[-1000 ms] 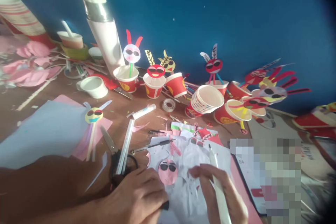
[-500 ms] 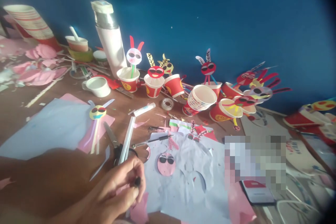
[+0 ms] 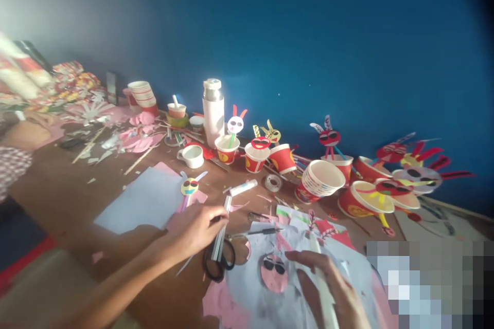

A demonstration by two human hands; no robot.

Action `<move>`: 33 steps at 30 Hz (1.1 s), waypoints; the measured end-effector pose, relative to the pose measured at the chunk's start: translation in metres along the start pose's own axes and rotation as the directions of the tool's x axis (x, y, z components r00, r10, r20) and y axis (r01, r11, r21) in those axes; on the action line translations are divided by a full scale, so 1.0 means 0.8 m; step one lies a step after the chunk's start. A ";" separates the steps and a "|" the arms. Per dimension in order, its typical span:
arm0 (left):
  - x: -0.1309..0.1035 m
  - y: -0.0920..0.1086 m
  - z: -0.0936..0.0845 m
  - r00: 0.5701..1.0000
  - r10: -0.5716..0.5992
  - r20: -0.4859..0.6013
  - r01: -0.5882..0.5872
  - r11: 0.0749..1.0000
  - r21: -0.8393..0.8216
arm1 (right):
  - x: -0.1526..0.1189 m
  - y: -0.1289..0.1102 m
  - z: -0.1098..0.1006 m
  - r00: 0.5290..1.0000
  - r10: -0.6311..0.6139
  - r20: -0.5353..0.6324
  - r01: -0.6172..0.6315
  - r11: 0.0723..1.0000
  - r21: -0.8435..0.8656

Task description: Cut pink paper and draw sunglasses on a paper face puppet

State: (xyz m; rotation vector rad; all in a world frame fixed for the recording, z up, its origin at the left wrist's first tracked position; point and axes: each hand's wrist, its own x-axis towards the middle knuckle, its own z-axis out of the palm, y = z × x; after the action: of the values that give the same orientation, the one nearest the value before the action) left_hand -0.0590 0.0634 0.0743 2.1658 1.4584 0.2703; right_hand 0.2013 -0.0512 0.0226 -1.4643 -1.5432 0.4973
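Note:
My left hand (image 3: 200,231) is closed in a pinch over white straws (image 3: 219,241) and black-handled scissors (image 3: 218,262). A small dark piece, too small to name, shows between its fingertips. My right hand (image 3: 339,285) grips a long slender white stick (image 3: 325,288) pointing away from me. Beside that hand lies a pink paper disc (image 3: 275,275) with black eye shapes, on a crumpled pale sheet (image 3: 247,288). Left of the straws, a yellow paper face (image 3: 189,186) with strips rests by a pale blue sheet (image 3: 142,200).
Red paper cups with paper-faced figures (image 3: 260,143) line the blue wall. A cup stack (image 3: 322,180), tape roll (image 3: 273,182), white mug (image 3: 192,156) and white flask (image 3: 214,118) stand nearby. Pink scraps (image 3: 141,136) lie left. Another person's arm (image 3: 29,133) reaches in at far left.
The view has swung left and pulled back. My left hand has moved up and away from me, near the straws. My right hand has come into view holding the white stick.

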 end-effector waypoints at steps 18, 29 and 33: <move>0.042 0.035 0.036 0.987 0.128 0.095 -0.146 0.965 0.217 | 0.013 0.039 -0.003 0.991 -0.134 -0.011 0.121 0.925 -0.361; 0.044 0.015 0.028 0.995 0.053 -0.083 -0.025 0.951 0.307 | 0.014 0.022 0.005 0.979 -0.161 0.123 0.199 0.882 -0.428; 0.045 0.016 0.035 0.993 0.075 -0.086 -0.044 0.947 0.318 | 0.012 0.014 0.006 0.975 -0.153 0.161 0.208 0.882 -0.423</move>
State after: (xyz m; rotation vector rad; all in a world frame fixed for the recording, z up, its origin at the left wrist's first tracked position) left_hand -0.0223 0.0838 0.0531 2.4856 1.5815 0.1744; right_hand 0.2047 -0.0387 0.0143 -1.6212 -1.9614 0.1286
